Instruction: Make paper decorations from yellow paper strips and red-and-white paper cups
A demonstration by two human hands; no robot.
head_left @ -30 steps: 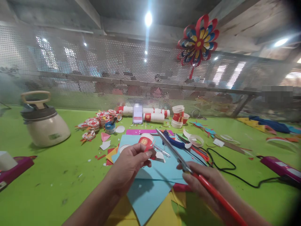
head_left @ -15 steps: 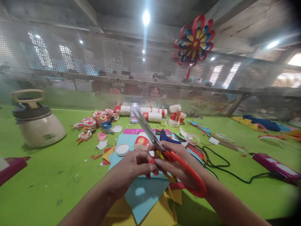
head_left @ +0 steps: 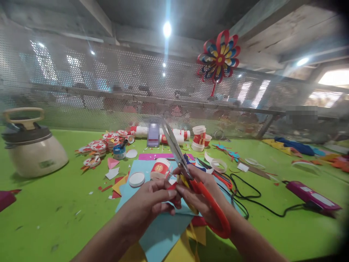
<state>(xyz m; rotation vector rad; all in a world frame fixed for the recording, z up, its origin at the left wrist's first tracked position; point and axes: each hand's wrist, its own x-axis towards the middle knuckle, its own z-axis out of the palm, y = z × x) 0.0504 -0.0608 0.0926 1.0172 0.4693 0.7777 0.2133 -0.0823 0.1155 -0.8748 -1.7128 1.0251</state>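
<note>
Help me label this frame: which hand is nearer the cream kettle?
Left. The left hand is to the right of the kettle; the right hand, holding scissors, is farther right.

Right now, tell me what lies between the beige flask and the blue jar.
The head view shows red-and-white craft pieces between flask and jar.

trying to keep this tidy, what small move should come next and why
Probably lower the red-handled metal scissors in the right hand, since their blades point up and away while both hands' fingers meet at the small red paper piece.
</note>
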